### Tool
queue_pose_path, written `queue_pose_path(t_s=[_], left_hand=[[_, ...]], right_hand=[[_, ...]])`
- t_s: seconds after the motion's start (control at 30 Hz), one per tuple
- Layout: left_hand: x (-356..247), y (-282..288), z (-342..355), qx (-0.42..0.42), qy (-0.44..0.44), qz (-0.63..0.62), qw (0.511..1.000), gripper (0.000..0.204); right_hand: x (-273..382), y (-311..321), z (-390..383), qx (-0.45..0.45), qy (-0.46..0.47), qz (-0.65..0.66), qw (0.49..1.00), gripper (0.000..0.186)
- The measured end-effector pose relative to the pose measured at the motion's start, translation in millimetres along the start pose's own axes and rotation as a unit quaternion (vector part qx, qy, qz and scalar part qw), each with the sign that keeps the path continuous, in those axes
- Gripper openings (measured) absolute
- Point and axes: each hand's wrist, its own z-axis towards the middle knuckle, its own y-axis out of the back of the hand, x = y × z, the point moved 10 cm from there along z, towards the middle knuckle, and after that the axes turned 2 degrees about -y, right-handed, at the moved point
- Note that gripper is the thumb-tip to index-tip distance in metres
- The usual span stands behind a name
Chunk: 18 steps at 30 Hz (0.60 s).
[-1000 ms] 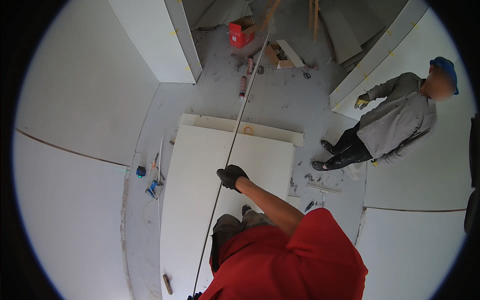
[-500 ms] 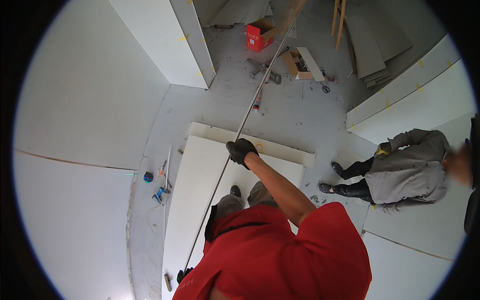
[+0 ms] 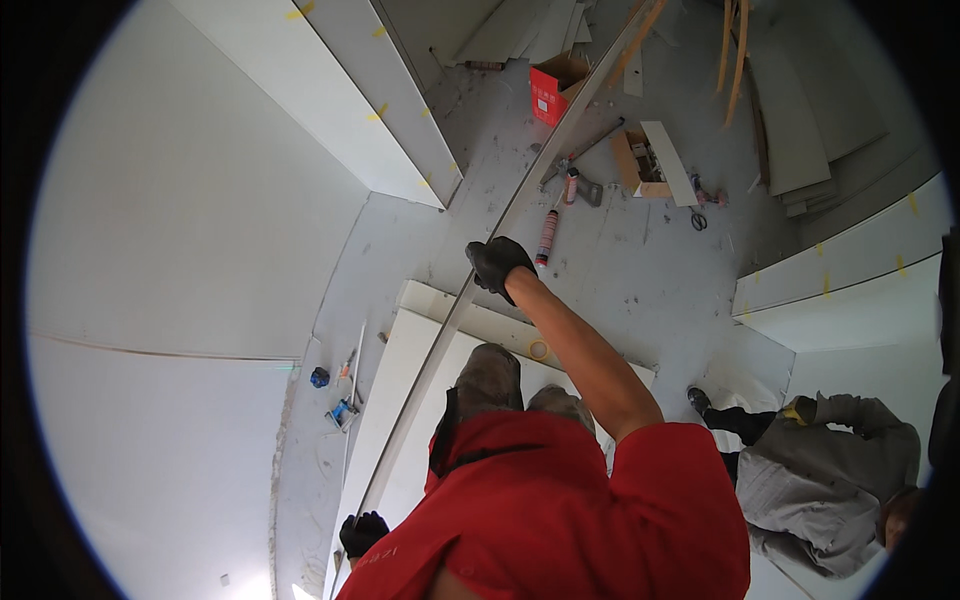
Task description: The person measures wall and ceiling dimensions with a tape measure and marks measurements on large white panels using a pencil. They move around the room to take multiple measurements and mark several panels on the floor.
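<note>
Strip [image 3: 435, 355], long and grey, slants over white boards [image 3: 400, 370]; right hand [image 3: 502, 268] has grip wrapped round it, left hand [image 3: 363, 533] apparently closed on lower end. Looks like two-handed repositioning; next move likely calls for steadiness, clear of red box [image 3: 547, 97].

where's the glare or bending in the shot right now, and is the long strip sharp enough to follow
In the head view, glare whitens the lower left wall; in the head view, the wooden bars at upper right look bowed; in the head view, the long strip is easy to follow past the right hand.
</note>
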Motion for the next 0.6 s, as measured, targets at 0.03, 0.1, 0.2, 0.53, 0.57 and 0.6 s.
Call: queue_pose_path(t_s=[0.03, 0.1, 0.2, 0.53, 0.57, 0.6], left_hand=[[5, -22, 14, -0.030, -0.007, -0.004, 1.000, 0.052], [13, -68, 48, -0.090, -0.020, -0.015, 0.996, 0.051], [12, -139, 113, -0.061, -0.037, 0.012, 0.997, 0.050], [0, -321, 422, -0.241, 0.033, 0.016, 0.970, 0.055], [1, -344, 448, -0.304, 0.068, -0.029, 0.950, 0.056], [4, -391, 489, -0.253, 0.085, -0.041, 0.963, 0.058]], right_hand=[[8, 19, 24, -0.003, 0.000, 0.004, 1.000, 0.052], [30, 55, 76, -0.007, 0.002, 0.011, 1.000, 0.053], [63, 93, 160, 0.002, 0.013, 0.017, 1.000, 0.054], [205, 192, 551, 0.020, -0.025, -0.057, 0.998, 0.052], [221, 204, 591, 0.034, -0.035, -0.080, 0.996, 0.053], [242, 220, 641, 0.018, -0.019, -0.068, 0.997, 0.054]])
